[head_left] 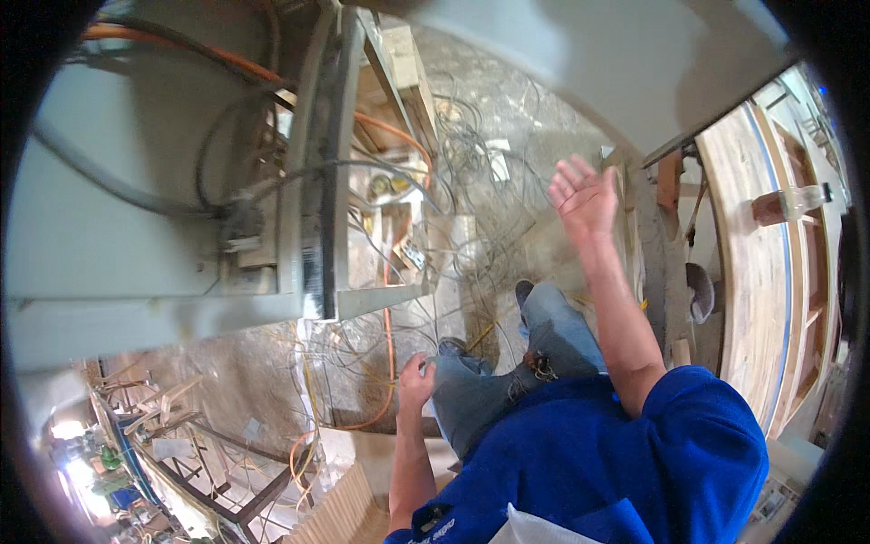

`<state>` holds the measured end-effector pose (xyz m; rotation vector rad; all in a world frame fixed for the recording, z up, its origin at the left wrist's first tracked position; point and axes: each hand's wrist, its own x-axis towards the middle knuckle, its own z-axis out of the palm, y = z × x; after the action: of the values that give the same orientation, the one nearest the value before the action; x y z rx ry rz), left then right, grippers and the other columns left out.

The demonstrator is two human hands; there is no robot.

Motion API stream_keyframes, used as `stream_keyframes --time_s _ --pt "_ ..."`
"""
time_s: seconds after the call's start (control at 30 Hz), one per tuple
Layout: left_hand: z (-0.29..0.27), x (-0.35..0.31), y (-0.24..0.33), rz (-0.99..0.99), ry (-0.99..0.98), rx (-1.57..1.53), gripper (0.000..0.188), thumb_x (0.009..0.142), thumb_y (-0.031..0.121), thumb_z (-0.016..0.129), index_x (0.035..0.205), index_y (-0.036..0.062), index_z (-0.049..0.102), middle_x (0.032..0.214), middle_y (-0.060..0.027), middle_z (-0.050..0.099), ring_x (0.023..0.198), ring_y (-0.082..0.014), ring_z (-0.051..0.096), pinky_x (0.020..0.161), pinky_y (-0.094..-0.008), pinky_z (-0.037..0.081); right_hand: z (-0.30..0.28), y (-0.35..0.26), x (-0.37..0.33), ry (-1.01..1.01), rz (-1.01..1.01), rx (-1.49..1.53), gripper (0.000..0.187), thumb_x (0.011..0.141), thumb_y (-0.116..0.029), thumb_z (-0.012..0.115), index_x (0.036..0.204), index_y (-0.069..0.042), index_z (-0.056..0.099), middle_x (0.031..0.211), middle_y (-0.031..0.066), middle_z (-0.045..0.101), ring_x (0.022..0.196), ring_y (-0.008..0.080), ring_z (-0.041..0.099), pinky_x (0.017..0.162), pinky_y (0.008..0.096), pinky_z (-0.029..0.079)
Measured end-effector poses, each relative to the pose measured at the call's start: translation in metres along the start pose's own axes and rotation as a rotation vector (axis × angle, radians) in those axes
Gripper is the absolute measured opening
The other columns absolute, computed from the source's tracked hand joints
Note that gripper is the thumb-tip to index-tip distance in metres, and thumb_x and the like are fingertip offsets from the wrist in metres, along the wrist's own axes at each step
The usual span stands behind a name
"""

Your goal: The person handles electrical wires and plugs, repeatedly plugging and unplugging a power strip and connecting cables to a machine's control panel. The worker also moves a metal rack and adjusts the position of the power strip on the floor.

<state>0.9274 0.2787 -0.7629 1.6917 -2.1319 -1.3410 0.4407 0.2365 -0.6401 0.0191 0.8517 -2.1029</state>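
The hands are apart, the right hand [587, 201] open and empty well right of the pale-grey boxy frame [172, 322], the left hand [417, 383] curled, contents unclear, nearer it, and tangled thin dark cables [464, 112] right of it could snag a black shoe [524, 291], causing a stumble.

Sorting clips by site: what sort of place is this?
Probably a woodworking or furniture workshop: a long wooden panel at right, ribbed wood near the lower edge, and tangled cables over the worn floor.
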Motion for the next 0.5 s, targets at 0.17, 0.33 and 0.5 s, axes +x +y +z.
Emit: stream_keyframes --time_s 0.17,0.33,0.5 --pt "-0.043 -0.013 0.067 -0.051 -0.073 -0.111 0.040 0.094 0.023 0.067 0.128 0.0018 0.064 0.115 -0.0198 0.071 0.101 -0.0281 0.071 0.091 -0.0377 0.054 0.079 -0.116 -0.030 -0.488 0.028 0.011 0.071 0.104 -0.058 0.041 0.145 0.000 0.044 0.132 0.0235 0.059 0.113 0.0371 0.065 0.084 0.0505 0.057" --pt "-0.080 -0.047 0.153 0.126 -0.035 -0.295 0.033 0.097 0.012 0.063 0.127 -0.0036 0.062 0.117 -0.0155 0.070 0.105 -0.0229 0.068 0.094 -0.0345 0.054 0.122 -0.121 -0.086 -0.361 0.229 -0.342 0.063 0.093 -0.008 0.068 0.150 -0.005 0.040 0.139 0.0163 0.056 0.111 0.0334 0.067 0.078 0.0437 0.062" --pt "-0.119 -0.070 0.239 0.200 0.015 -0.637 0.038 0.100 0.013 0.062 0.135 -0.0016 0.055 0.116 -0.0172 0.069 0.109 -0.0249 0.067 0.097 -0.0388 0.056 0.145 -0.007 -0.125 -0.404 0.472 -0.059 0.063 0.100 -0.026 0.066 0.154 -0.015 0.036 0.139 0.0125 0.050 0.113 0.0259 0.057 0.072 0.0462 0.055"
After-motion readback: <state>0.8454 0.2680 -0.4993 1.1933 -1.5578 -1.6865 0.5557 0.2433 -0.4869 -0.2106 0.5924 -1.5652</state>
